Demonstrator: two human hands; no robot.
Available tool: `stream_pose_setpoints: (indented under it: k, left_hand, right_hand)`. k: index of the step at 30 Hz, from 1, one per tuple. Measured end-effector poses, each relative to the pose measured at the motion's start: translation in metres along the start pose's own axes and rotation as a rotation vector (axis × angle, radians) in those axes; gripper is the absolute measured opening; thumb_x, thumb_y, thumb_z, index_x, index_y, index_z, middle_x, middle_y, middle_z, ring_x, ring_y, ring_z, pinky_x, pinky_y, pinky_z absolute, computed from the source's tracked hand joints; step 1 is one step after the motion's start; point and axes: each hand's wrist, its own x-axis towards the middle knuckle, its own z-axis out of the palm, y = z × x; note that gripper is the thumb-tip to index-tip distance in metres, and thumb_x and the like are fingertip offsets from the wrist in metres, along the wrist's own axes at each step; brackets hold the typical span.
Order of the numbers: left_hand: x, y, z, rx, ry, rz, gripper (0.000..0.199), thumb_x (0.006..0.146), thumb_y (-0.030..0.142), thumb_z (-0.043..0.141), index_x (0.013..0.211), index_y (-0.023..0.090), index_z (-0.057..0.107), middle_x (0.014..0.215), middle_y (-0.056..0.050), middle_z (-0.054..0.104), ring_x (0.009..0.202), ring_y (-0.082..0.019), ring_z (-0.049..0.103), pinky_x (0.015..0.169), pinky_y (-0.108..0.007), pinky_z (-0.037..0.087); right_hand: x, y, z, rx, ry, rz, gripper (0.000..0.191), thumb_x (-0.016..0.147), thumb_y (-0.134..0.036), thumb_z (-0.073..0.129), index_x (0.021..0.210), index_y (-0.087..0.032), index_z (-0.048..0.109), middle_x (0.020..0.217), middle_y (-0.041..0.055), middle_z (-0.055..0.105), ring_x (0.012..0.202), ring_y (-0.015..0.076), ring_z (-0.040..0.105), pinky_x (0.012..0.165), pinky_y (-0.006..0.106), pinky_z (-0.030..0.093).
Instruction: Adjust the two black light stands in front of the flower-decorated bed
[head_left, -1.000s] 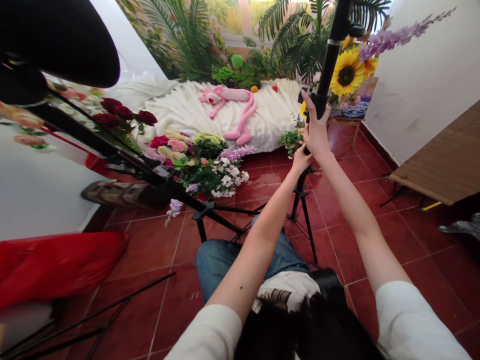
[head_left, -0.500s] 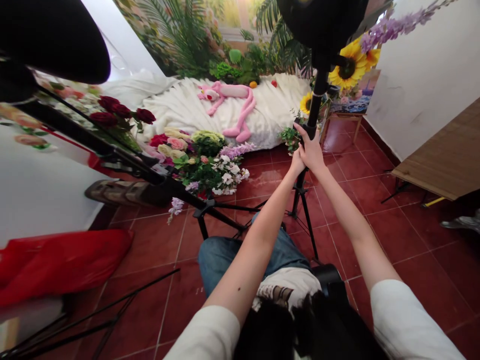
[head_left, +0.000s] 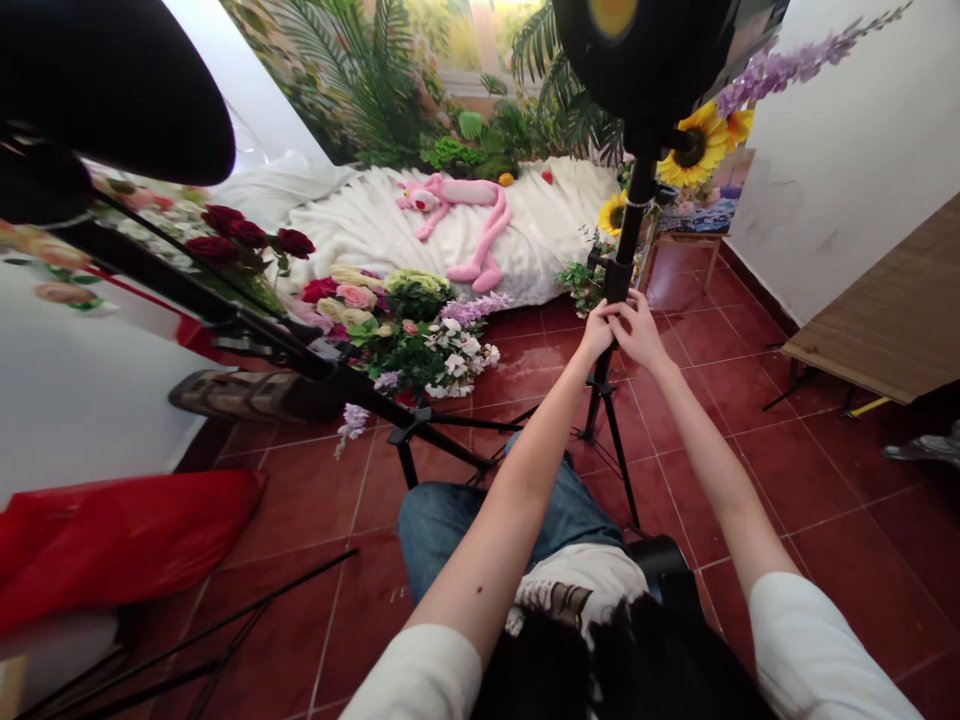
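Both hands are at the black light stand point(head_left: 621, 272) in front of me. My left hand point(head_left: 598, 331) is closed round its pole from the left, just below the collar. From the right, my right hand point(head_left: 637, 328) curls its fingers against the same part of the pole, close to the left fingertips. Part of the grip is hidden behind the fingers. A dark lamp head point(head_left: 652, 70) tops this stand, and its tripod legs point(head_left: 611, 430) spread on the floor.
A second light stand point(head_left: 187, 270) leans across on my left. Flower bunches point(head_left: 420, 340) stand beyond it. A pink plush toy point(head_left: 472, 195) lies on white cloth point(head_left: 360, 215). Sunflowers point(head_left: 694, 148) and a wooden board point(head_left: 885, 300) are on the right. A red cloth point(head_left: 135, 530) lies left.
My right hand has slid down from the collar to the pole below it, and its fingers have drawn in. My left hand remains on the pole. The lamp head has turned slightly.
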Motion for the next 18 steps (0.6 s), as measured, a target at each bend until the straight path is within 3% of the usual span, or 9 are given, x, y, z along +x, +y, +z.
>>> stream_pose_setpoints:
  k: [4, 8, 13, 18]
  left_hand:
    - [-0.005, 0.010, 0.000, 0.070, -0.010, -0.033, 0.029, 0.066, 0.032, 0.084, 0.078, 0.017, 0.062, 0.074, 0.002, 0.063, 0.072, -0.012, 0.057, 0.075, -0.027, 0.049]
    - [-0.008, 0.015, 0.001, 0.138, 0.000, -0.051, 0.041, 0.064, 0.048, 0.085, 0.073, 0.017, 0.059, 0.068, 0.004, 0.057, 0.064, -0.009, 0.050, 0.068, -0.025, 0.045]
    - [-0.007, 0.014, 0.000, 0.111, -0.020, -0.048, 0.047, 0.060, 0.055, 0.084, 0.073, 0.017, 0.059, 0.071, 0.003, 0.056, 0.066, -0.009, 0.049, 0.068, -0.025, 0.043]
    - [-0.005, 0.011, -0.003, 0.095, -0.042, -0.106, 0.052, 0.057, 0.059, 0.084, 0.074, 0.017, 0.059, 0.069, 0.003, 0.055, 0.064, -0.009, 0.048, 0.064, -0.025, 0.041]
  right_hand:
    - [-0.037, 0.011, -0.004, 0.019, 0.110, 0.029, 0.019, 0.089, -0.018, 0.048, 0.103, -0.021, 0.060, 0.124, 0.0130, 0.055, 0.121, 0.0245, 0.055, 0.102, 0.044, 0.049]
    - [-0.056, 0.018, -0.001, -0.069, 0.145, 0.099, 0.015, 0.077, -0.017, 0.054, 0.089, -0.022, 0.048, 0.099, 0.0096, 0.056, 0.099, 0.0246, 0.055, 0.090, 0.040, 0.049]
    - [-0.046, 0.020, 0.008, -0.144, 0.068, 0.124, 0.023, 0.077, -0.026, 0.057, 0.078, -0.025, 0.034, 0.083, 0.0049, 0.052, 0.082, 0.0225, 0.048, 0.078, 0.036, 0.044]
    - [-0.036, 0.013, 0.010, -0.236, -0.014, 0.179, 0.030, 0.085, -0.036, 0.053, 0.068, -0.024, 0.031, 0.074, 0.0038, 0.051, 0.075, 0.0205, 0.047, 0.070, 0.031, 0.037]
